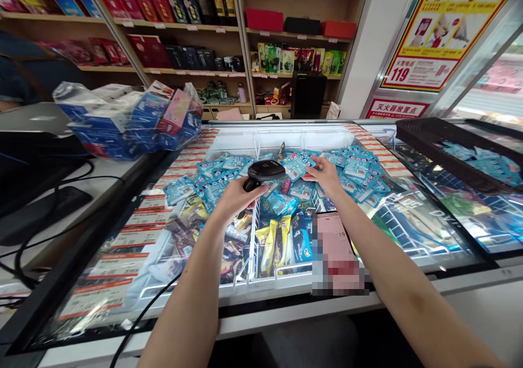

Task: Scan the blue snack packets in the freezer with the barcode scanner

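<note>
My left hand [241, 196] is wrapped round a black handheld barcode scanner [266, 169], with its head turned to the right. In my right hand [326, 176] a small blue packet [298, 165] with a white label is pinched by its right edge, close in front of the scanner. Many more blue packets [220, 185] lie spread on both sides of my hands, seemingly on the glass top of the chest freezer [229, 319]. Below my right forearm lies a phone [333, 237] with a pink screen, partly blurred out.
Yellow and dark wrapped ice creams [273, 243] show in wire baskets under the glass. A bundle of blue boxes [134, 115] stands at the left, near black cables [65, 180]. On the right sits a dark basket [453, 155] with blue packets. Stocked shelves [196, 74] line the back.
</note>
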### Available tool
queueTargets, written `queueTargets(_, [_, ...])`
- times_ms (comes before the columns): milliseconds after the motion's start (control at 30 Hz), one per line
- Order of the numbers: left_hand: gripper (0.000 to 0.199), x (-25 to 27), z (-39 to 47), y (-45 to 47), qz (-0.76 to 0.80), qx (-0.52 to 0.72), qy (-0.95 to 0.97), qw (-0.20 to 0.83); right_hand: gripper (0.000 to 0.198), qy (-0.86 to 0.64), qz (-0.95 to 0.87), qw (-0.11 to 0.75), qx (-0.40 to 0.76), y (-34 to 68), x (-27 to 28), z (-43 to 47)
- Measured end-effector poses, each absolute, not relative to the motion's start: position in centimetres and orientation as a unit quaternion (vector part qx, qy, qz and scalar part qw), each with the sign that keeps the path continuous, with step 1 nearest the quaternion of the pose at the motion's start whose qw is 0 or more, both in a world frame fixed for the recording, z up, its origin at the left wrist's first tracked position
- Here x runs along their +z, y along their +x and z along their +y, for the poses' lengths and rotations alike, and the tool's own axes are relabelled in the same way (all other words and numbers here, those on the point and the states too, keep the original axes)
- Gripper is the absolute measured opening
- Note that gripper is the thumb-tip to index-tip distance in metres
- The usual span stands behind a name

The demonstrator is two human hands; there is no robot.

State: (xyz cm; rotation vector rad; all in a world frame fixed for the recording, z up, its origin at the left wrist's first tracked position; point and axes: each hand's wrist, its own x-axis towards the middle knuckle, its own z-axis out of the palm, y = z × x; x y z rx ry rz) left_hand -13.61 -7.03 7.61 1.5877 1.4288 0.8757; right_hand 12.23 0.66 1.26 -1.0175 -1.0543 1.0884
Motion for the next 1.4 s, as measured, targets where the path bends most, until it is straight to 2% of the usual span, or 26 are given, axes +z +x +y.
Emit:
queueTargets(900, [0.037, 7.2, -6.9, -13.12, 0.547, 0.284, 0.674, 0.408, 0.064, -0.42, -0.482, 0.628, 0.444, 11.54, 1.0, 0.11])
queueTargets(1400, [0.039, 7.04, -6.79, -13.31, 0.554, 0.268, 0.684, 0.391, 0.061, -0.412, -0.489, 0.638, 0.429, 11.69, 0.76, 0.21])
